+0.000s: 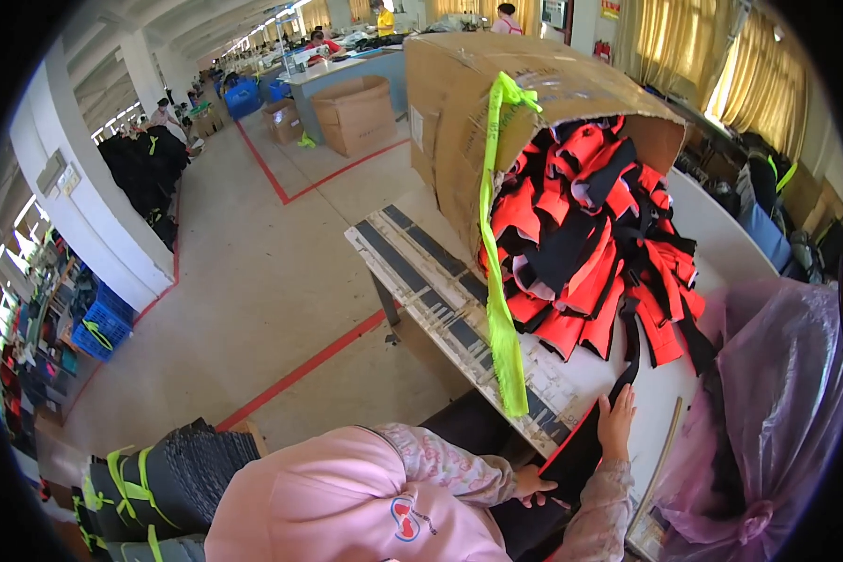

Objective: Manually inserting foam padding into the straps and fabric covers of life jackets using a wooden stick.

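A black fabric piece with a red edge (585,448) lies at the table's near edge, with a black strap (630,342) running from its far end toward the pile. My right hand (616,423) lies on the far end of the piece, fingers stretched out. Closer to my body, my left hand (532,487) touches its left edge with fingers extended and slightly apart; the palm is hidden. Beyond them, red and black fabric pieces (590,234) spill from a cardboard box (468,103) tipped on its side. A neon yellow-green strip (496,281) hangs down the box's opening.
The white table (585,370) has a taped, worn left edge. A translucent pink plastic bag (768,375) bulges at the right. Bundled black sheets (183,478) tied with neon strips sit at lower left. Farther off are an open carton (354,117), a pillar (89,206) and several people.
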Available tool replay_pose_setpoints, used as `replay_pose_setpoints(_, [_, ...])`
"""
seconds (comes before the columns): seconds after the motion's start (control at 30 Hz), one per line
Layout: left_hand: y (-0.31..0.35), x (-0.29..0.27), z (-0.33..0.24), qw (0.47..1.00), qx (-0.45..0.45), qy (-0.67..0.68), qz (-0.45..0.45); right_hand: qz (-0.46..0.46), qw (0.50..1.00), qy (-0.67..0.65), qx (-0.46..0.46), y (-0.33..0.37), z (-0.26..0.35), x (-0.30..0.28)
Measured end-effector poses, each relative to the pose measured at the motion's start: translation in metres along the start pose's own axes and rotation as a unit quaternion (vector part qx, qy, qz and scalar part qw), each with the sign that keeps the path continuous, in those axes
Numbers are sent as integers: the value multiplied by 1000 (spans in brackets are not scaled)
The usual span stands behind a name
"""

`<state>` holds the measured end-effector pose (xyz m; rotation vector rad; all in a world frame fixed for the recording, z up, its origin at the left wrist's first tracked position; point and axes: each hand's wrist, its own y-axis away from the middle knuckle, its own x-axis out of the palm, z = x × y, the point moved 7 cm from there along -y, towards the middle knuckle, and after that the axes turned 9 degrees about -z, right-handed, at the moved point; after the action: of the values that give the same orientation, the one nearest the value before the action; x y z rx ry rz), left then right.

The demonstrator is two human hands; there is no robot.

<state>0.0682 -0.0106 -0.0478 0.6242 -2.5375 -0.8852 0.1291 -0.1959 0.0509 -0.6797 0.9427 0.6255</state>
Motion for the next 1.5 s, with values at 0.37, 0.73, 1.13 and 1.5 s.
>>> replay_pose_setpoints(0.37, [21, -12, -17, 984, -92, 151, -24, 80, 990, 26, -114, 157, 77, -64])
replay_pose_setpoints(0.73, [69, 49, -86, 945, 8, 164, 283, -190, 943, -233, 144, 180, -6, -108])
replay_pose_setpoints(1.13, [31, 47, -168, 921, 86, 302, 231, -1, 677, -660, 325, 213, 7, -67])
replay_pose_setpoints(1.5, [42, 26, -198, 928, 271, 245, 73, -121, 954, 221, 163, 179, -124, -137])
